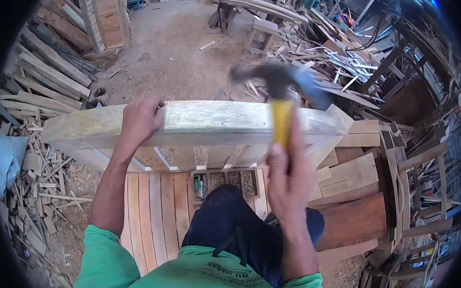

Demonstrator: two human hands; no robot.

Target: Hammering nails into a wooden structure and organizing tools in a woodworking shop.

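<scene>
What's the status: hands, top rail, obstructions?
Left hand on wooden top rail. Right hand gripping yellow-handled claw hammer, head motion-blurred. Rail runs crosswise, slats below. Only left hand seen resting on its top.

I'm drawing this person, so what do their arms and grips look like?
Short green fabric sleeves end near the elbows. Below are bare forearms, with no watch visible. The left grip and the blurred right grip are human-shaped and gloveless.

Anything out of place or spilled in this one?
Yes: wood scraps lie in a jumbled heap at upper right, unlike the long boards lined up at left. The hammer in the right hand looks blurred.
</scene>
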